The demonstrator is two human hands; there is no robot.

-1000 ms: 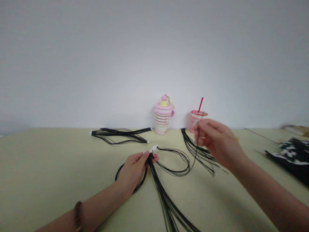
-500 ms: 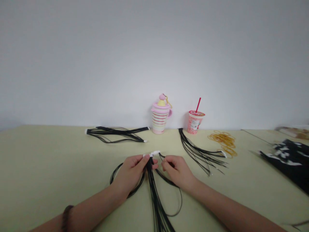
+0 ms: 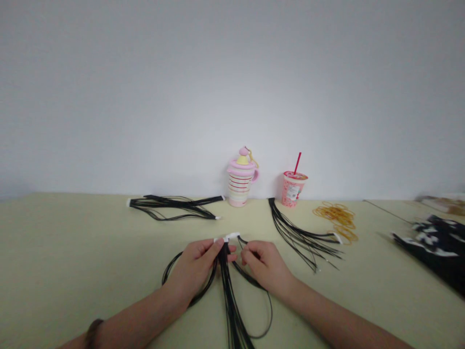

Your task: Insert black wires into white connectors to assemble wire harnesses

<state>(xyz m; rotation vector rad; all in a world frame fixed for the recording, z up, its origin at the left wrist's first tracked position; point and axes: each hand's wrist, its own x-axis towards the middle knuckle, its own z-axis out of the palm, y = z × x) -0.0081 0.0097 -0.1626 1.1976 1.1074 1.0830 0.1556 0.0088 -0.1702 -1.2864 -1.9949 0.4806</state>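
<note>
My left hand is closed on a black wire harness, thumb on top, near its white connectors. From there a thick bundle of black wires hangs toward the table's near edge, and a loop curves out behind my left wrist. My right hand is just right of the connectors with its fingers pinched together. A thin black wire runs down from the white connector to those fingertips and seems to be held in them. Another thin wire loops below my right hand.
A second black wire harness lies at the back left, a third to the right. Against the wall stand a pink-lidded striped cup and a pink drink cup with a straw. Yellow rubber bands and a black-and-white cloth item lie at right.
The whole scene sits slightly lower in the picture. My left hand keeps its hold on the harness, and my right fingers stay pinched beside the connector with barely any shift.
</note>
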